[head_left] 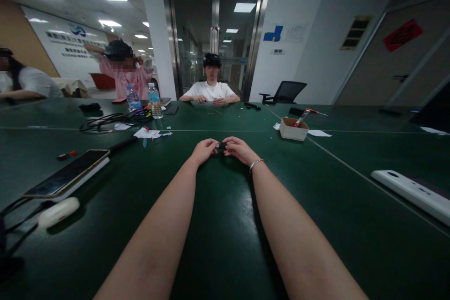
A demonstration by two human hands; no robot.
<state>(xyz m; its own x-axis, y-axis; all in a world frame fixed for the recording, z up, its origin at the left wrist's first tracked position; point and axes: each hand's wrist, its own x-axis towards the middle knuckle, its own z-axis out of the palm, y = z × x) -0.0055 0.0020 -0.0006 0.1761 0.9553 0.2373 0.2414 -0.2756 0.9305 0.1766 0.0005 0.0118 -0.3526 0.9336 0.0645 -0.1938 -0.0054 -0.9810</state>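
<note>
A small black object (222,146) lies between my two hands, low over the dark green table (225,187). My left hand (206,151) pinches its left end, where a bit of silvery or pale surface shows. The fingers of my right hand (239,149) are closed on its right end, and a silver bracelet (256,164) circles that wrist. Both forearms stretch forward across the tabletop. The object is too small to name, and my fingers hide part of it.
Left: a phone (72,173) on a white block, a white rounded case (58,212), cables (112,119), bottles (155,101) and paper scraps (149,133). Right: a small box (294,129) and a white device (411,192). A person (211,90) sits opposite.
</note>
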